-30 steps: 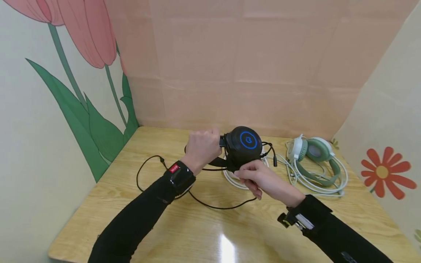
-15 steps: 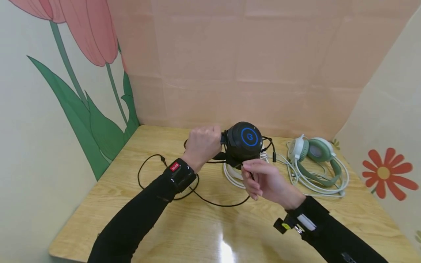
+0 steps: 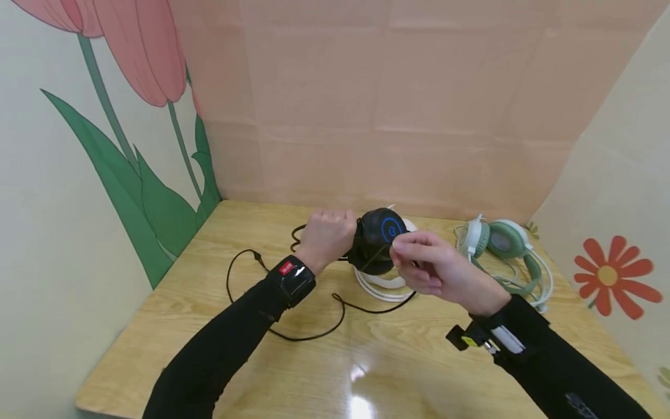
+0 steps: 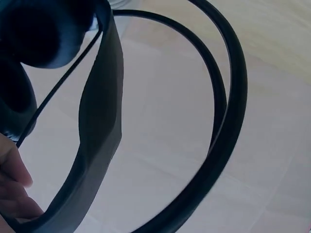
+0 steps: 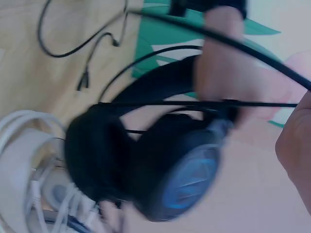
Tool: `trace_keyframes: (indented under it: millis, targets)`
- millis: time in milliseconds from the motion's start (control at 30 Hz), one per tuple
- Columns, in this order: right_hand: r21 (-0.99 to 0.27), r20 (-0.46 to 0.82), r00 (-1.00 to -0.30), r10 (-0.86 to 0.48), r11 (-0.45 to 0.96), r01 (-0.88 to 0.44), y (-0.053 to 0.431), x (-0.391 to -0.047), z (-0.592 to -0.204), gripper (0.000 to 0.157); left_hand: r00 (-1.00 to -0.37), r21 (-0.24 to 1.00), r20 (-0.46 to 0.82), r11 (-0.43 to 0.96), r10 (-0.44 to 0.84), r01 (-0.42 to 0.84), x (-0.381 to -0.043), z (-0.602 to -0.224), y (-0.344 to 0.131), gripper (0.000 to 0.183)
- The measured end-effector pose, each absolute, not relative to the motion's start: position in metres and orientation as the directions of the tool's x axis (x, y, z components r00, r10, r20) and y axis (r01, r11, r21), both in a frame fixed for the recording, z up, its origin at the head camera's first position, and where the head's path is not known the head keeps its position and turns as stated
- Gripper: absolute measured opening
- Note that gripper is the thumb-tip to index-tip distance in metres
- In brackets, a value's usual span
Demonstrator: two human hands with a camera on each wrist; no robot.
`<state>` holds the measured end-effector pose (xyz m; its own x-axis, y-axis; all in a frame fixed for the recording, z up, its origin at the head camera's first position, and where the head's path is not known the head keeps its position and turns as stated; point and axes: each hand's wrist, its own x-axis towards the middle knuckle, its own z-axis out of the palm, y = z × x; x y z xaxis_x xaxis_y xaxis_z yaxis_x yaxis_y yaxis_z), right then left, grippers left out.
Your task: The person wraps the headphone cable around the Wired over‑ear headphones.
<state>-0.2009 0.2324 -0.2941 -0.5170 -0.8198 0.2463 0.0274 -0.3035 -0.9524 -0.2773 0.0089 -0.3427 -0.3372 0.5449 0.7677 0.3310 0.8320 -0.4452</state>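
Note:
In the head view my left hand (image 3: 327, 240) grips a black pair of headphones (image 3: 370, 247) by its headband side, holding it raised over the table. A blue ring logo marks the outer ear cup, seen blurred in the right wrist view as a lit blue cup (image 5: 189, 187). Beside the cups, my right hand (image 3: 442, 269) pinches the thin black cable (image 3: 309, 338) between thumb and fingertips. That cable stretches taut across the headphones in the right wrist view, while its slack loops over the table. The padded headband (image 4: 102, 116) fills the left wrist view, with left-hand fingers (image 4: 13, 167) at its lower left.
Under and behind the black headphones lies a white headset (image 3: 384, 291) with a coiled cable. Further right sits a green and white headset (image 3: 531, 270). The wooden table (image 3: 419, 372) meets a pink backdrop (image 3: 408, 105) at the rear.
My right hand has moved up and to the right, drawing the black cable with it. The headphones have dipped and turned. The cable's loop on the table has changed shape.

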Motion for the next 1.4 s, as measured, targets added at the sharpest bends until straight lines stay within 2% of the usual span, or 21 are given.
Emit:
trace_keyframes:
  millis: [200, 300, 367, 500, 600, 667, 800, 900, 967, 1067, 1200, 1300, 1400]
  targets:
    - [-0.96, 0.261, -0.515, -0.817, -0.274, -0.052, 0.233, -0.197, -0.268, 0.035, -0.365, -0.488, 0.725, 0.809, 0.585, 0.327, -0.281, -0.351, 0.011, 0.037]
    - [-0.977, 0.212, -0.5, -0.839, -0.17, -0.13, 0.233, -0.193, -0.253, 0.034, -0.356, -0.518, 0.711, 0.795, 0.606, 0.317, -0.28, -0.355, 0.011, 0.036]
    - [-0.981, 0.141, -0.502, -0.854, -0.051, -0.189, 0.234, -0.189, -0.24, 0.031, -0.332, -0.558, 0.695, 0.769, 0.638, 0.311, -0.279, -0.356, 0.011, 0.036]
    - [-0.931, -0.028, -0.581, -0.813, 0.232, -0.28, 0.234, -0.179, -0.212, 0.026, -0.285, -0.613, 0.67, 0.727, 0.686, 0.309, -0.276, -0.355, 0.01, 0.035]
    - [-0.879, -0.1, -0.653, -0.751, 0.374, -0.297, 0.234, -0.176, -0.194, 0.028, -0.268, -0.627, 0.662, 0.713, 0.7, 0.314, -0.274, -0.353, 0.01, 0.035]
    - [-0.856, -0.133, -0.689, -0.713, 0.433, -0.284, 0.235, -0.176, -0.185, 0.03, -0.261, -0.638, 0.651, 0.7, 0.713, 0.321, -0.272, -0.352, 0.01, 0.035]
    - [-0.821, -0.208, -0.716, -0.666, 0.517, -0.242, 0.243, -0.178, -0.173, 0.03, -0.253, -0.673, 0.606, 0.655, 0.755, 0.342, -0.27, -0.352, 0.009, 0.035]
    - [-0.754, -0.234, -0.743, -0.627, 0.599, -0.268, 0.249, -0.183, -0.164, 0.029, -0.233, -0.696, 0.584, 0.627, 0.778, 0.349, -0.269, -0.352, 0.006, 0.035]
    - [-0.68, -0.215, -0.793, -0.57, 0.67, -0.298, 0.251, -0.188, -0.158, 0.028, -0.208, -0.708, 0.578, 0.611, 0.789, 0.354, -0.269, -0.351, 0.004, 0.035]
    - [-0.517, -0.117, -0.874, -0.472, 0.78, -0.353, 0.254, -0.195, -0.153, 0.024, -0.159, -0.723, 0.573, 0.587, 0.804, 0.364, -0.269, -0.349, 0.001, 0.035]
    - [-0.284, 0.045, -0.918, -0.394, 0.876, -0.39, 0.259, -0.204, -0.152, 0.02, -0.089, -0.735, 0.566, 0.551, 0.819, 0.396, -0.27, -0.348, -0.001, 0.036]
    - [-0.132, 0.11, -0.926, -0.361, 0.918, -0.374, 0.263, -0.208, -0.154, 0.032, -0.069, -0.739, 0.557, 0.531, 0.828, 0.414, -0.269, -0.346, -0.003, 0.036]
    - [-0.025, 0.17, -0.928, -0.332, 0.94, -0.341, 0.265, -0.209, -0.158, 0.045, -0.078, -0.738, 0.543, 0.52, 0.836, 0.43, -0.268, -0.343, -0.004, 0.034]
